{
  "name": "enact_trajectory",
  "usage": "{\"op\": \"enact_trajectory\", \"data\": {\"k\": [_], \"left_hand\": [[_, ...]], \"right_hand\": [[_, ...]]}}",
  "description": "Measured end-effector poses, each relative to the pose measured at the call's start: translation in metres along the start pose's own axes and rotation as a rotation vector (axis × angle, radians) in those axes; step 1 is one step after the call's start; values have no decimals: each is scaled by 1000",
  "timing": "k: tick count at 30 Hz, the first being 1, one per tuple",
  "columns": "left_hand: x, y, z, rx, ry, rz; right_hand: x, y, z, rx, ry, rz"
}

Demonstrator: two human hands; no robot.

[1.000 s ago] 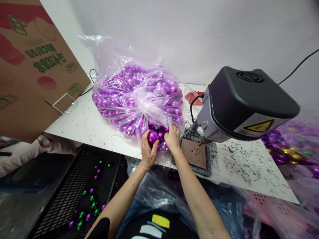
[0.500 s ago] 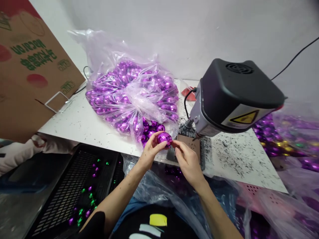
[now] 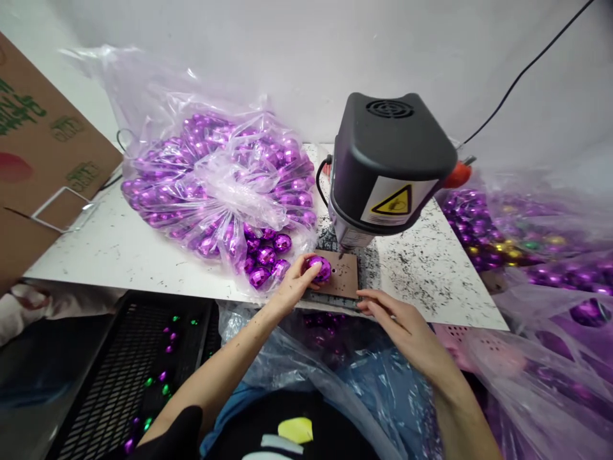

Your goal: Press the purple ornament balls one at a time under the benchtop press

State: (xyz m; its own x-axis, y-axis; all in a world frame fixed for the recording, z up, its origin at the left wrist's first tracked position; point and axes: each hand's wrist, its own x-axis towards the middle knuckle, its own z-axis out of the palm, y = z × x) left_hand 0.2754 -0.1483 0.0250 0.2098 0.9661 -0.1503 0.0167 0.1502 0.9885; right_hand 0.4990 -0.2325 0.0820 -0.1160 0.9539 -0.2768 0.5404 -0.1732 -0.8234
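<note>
A shiny purple faceted ball (image 3: 320, 269) is held in the fingers of my left hand (image 3: 297, 280), over the left part of a brown board (image 3: 345, 275). Above that board stands a drill press with a black housing (image 3: 395, 140), its bit (image 3: 341, 253) pointing down just behind the ball. My right hand (image 3: 390, 313) is at the board's front right corner, fingers apart and holding nothing. Left of the ball, several loose purple balls (image 3: 266, 256) lie at the mouth of a clear bag (image 3: 230, 182) full of similar balls.
Dark shavings litter the white table (image 3: 431, 287). A cardboard box (image 3: 43, 166) leans at the left. Below the table's left edge is a black crate (image 3: 105, 377) with small purple and green balls. More bagged balls (image 3: 469, 220) and a pink basket (image 3: 457, 342) are at the right.
The view has shifted to the right. My right hand has let go of the ball and moved right, while my left hand has brought the ball to the board under the drill.
</note>
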Motion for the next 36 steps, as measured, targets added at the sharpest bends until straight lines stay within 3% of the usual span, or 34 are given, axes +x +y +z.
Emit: {"op": "enact_trajectory", "data": {"k": [5,12,21,28,30,32,34,36], "left_hand": [[10,0,4,482,65,342],[16,-17,19,543,86,541],[20,-8,29,647,80,555],[25,-13,32,795,74,548],[25,-15,34,821,62,541],[24,-16,35,842,54,535],[23,-17,35,854,41,539],[22,-16,35,849,27,545]], "right_hand": [[1,11,9,18,-43,-3],[2,13,21,25,-109,-5],[-5,6,7,-13,-91,17],[-6,3,-11,-28,-42,12],[-4,-7,-24,19,89,-24],[-1,-27,-41,88,367,-110],[6,-54,-57,155,732,-242],[14,-84,-70,182,881,-445]]}}
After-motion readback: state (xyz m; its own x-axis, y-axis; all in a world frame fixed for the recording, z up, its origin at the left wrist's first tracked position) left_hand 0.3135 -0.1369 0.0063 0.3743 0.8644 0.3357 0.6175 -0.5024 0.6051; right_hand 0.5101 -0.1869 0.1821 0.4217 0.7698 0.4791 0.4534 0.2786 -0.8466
